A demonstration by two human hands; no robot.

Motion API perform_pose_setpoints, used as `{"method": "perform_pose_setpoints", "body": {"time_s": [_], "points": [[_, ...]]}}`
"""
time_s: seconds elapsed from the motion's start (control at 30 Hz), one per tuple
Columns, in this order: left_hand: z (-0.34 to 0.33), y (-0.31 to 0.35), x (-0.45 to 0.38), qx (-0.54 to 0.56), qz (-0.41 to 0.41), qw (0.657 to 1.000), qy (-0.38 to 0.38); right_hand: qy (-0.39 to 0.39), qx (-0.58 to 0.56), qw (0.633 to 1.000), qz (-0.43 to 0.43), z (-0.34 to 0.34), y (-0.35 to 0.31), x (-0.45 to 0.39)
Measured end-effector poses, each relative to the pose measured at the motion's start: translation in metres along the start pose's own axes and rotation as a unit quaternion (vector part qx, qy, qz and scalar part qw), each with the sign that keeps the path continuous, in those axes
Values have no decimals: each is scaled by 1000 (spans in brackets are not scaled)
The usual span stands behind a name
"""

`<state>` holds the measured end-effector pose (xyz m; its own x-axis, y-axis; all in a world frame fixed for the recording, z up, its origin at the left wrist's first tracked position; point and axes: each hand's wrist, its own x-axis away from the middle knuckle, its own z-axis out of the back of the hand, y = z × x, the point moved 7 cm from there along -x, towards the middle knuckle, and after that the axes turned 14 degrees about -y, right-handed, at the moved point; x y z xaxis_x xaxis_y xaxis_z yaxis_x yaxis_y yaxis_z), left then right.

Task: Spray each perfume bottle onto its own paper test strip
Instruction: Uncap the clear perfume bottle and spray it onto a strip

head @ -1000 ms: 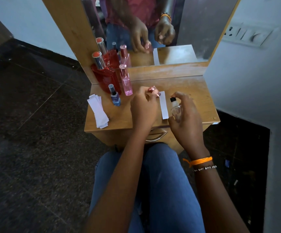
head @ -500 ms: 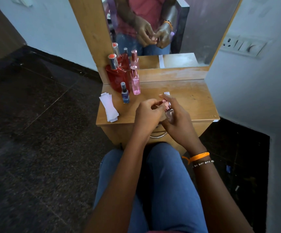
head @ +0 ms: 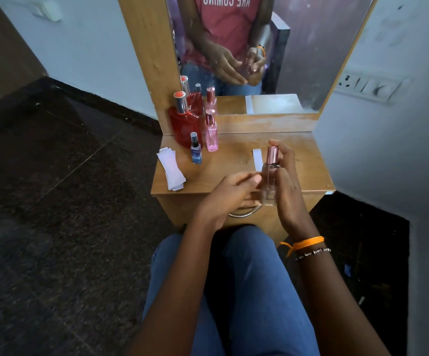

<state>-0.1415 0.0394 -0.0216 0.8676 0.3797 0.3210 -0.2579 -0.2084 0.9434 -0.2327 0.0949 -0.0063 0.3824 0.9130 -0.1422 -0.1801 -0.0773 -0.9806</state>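
The pink cap is back on my clear bottle (head: 270,181), so this spray looks done and a fresh bottle comes next. My right hand (head: 286,183) grips it upright at the table's (head: 308,176) six o'clock edge, the used strip (head: 257,159) just behind at eleven. My left hand (head: 230,194) has let go, fingers relaxed beside it.

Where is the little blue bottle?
In the head view the little blue bottle stands on the left part of the wooden table, just in front of the red bottle and beside the pink bottle.
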Motion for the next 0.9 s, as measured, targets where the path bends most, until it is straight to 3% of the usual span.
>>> {"method": "perform_pose_setpoints", "body": {"time_s": [0.1,0.23,0.33,0.47,0.7,0.9], "points": [[-1,-4,-1,21,-24,999,-20,-17,-28,999,-4,-2,0,-1],[14,-8,-3,-87,-31,991,97,-13,-54,998,-1,2,0,-5],[18,-4,-1,-157,-45,978,130,10,-75,997,9,10,-4,-8],[15,-2,0,-170,-44,979,103,34,-66,997,16,17,-4,-7],[15,-2,3,-170,-50,977,117,-28,-66,997,26,17,-10,-6],[7,1,5,-190,-64,972,122,51,-53,997,33,21,-13,-5]]}}
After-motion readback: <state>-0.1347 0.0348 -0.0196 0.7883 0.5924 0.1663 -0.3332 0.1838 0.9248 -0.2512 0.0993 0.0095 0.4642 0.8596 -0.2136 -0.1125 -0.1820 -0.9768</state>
